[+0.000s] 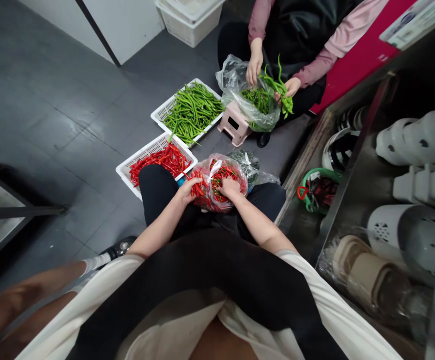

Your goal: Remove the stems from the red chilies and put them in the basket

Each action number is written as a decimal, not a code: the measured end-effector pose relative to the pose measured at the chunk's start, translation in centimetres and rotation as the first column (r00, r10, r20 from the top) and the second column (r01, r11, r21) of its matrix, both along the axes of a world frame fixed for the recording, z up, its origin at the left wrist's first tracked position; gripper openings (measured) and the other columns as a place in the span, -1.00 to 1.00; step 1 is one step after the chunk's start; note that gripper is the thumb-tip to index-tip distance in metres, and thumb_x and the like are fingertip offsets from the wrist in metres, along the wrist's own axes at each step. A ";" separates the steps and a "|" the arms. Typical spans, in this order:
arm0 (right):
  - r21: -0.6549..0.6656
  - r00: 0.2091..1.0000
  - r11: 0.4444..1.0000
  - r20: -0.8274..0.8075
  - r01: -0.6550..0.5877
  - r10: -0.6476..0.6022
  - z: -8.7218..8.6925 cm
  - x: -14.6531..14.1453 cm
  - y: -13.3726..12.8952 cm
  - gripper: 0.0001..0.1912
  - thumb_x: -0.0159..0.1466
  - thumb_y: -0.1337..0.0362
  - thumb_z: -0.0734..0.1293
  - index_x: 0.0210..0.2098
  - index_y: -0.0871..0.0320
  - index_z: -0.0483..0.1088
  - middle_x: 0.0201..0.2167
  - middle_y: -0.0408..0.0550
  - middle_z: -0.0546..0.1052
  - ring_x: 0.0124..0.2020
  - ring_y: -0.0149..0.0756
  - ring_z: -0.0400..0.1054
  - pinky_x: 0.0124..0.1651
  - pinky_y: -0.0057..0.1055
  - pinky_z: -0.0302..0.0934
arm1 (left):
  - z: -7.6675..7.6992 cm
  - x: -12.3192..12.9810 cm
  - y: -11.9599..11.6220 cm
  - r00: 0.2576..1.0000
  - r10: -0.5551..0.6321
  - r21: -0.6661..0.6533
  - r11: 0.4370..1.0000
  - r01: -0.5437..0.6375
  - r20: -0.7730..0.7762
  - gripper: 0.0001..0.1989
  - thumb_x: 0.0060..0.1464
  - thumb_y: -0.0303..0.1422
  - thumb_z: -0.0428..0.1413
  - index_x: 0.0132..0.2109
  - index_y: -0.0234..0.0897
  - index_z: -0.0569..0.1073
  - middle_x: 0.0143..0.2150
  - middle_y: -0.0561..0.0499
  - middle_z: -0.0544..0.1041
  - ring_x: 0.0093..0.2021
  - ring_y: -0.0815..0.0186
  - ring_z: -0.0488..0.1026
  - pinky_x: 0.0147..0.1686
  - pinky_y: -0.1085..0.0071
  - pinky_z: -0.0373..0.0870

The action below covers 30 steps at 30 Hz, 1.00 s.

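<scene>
White crate (192, 29), green basket (309, 204), stacked containers (403, 141)

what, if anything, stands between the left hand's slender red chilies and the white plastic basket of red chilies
Nothing visible stands between the slender red chilies in the left hand and the right side of the white plastic basket; the black-trousered left knee hides part of its near edge.

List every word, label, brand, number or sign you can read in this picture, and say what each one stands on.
No text can be read.
White sign at upper right: printed, but too blurred to read.
Red panel beside it: small pale marks, too small to read.
Bag of red peppers: no writing can be made out.
</scene>
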State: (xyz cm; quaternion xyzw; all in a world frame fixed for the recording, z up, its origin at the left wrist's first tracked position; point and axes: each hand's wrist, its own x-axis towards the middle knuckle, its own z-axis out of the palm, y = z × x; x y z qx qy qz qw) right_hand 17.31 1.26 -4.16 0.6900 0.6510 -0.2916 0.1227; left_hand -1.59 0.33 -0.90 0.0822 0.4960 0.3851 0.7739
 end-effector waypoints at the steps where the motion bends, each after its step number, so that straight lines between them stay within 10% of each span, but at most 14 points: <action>1: -0.004 1.000 1.000 0.014 -0.027 0.027 -0.1 -0.4 -0.1 -0.60 0.23 0.13 0.35 -0.01 0.20 0.43 0.08 0.27 0.43 0.01 -0.03 0.42 -0.02 -0.21 0.28 | 0.0 0.0 -0.1 1.000 -0.004 -0.002 1.000 0.004 -0.006 -0.94 -0.13 -0.53 0.16 -0.40 -0.42 0.49 -0.56 0.01 0.53 -0.61 0.42 0.44 -0.57 0.53 0.39; 8: 0.013 0.997 1.000 -0.069 -0.021 0.021 -1.0 -0.4 -0.3 -0.64 0.16 0.25 0.38 -0.05 0.18 0.43 0.03 0.24 0.47 -0.05 -0.06 0.44 -0.07 -0.23 0.28 | 0.0 0.0 0.0 0.998 -0.047 0.029 0.998 0.048 -0.029 -0.86 -0.14 -0.52 0.18 -0.33 -0.44 0.55 -0.46 -0.05 0.59 -0.58 0.44 0.44 -0.55 0.54 0.40; 13: -0.059 0.946 0.980 -0.255 0.192 -0.201 -1.3 1.1 0.0 -0.81 0.00 0.26 0.48 -0.42 0.13 0.42 -0.41 -0.13 0.51 -0.36 -0.32 0.40 -0.25 -0.41 0.22 | 0.3 0.0 -0.3 0.993 -0.101 0.050 0.993 0.104 -0.061 -0.85 -0.15 -0.50 0.19 -0.33 -0.45 0.54 -0.49 -0.04 0.56 -0.62 0.45 0.40 -0.59 0.53 0.36; 18: -0.246 0.542 0.852 -0.682 0.463 -0.492 -0.1 3.5 -0.8 -0.72 -0.03 0.23 0.49 -0.51 0.15 0.30 -0.68 -0.35 0.29 -0.65 -0.53 0.11 -0.54 -0.56 0.02 | 1.0 0.2 -0.6 0.992 -0.088 0.057 0.994 0.093 -0.092 -0.79 -0.22 -0.52 0.22 -0.31 -0.43 0.53 -0.46 -0.04 0.59 -0.58 0.40 0.45 -0.53 0.48 0.42; 24: -0.571 0.118 0.632 -0.686 0.525 -0.718 1.0 3.0 -1.6 -0.60 0.09 0.17 0.48 -0.55 0.12 0.14 -0.77 -0.32 0.23 -0.77 -0.59 0.02 -0.72 -0.63 -0.17 | 1.1 1.7 -1.1 0.973 -0.225 0.162 0.960 0.230 -0.051 -0.61 -0.30 -0.51 0.32 -0.19 -0.45 0.59 -0.28 -0.16 0.65 -0.36 0.24 0.57 -0.23 0.33 0.52; 30: -0.703 -0.117 0.525 -0.644 0.480 -0.756 1.8 2.1 -2.0 -0.82 0.15 0.38 0.43 -0.38 0.15 0.31 -0.64 -0.24 0.41 -0.66 -0.54 0.29 -0.53 -0.61 0.28 | 0.4 2.2 -1.0 0.941 -0.305 0.177 0.928 0.328 -0.145 -0.70 -0.28 -0.50 0.32 -0.27 -0.45 0.60 -0.39 -0.14 0.63 -0.45 0.29 0.52 -0.27 0.34 0.49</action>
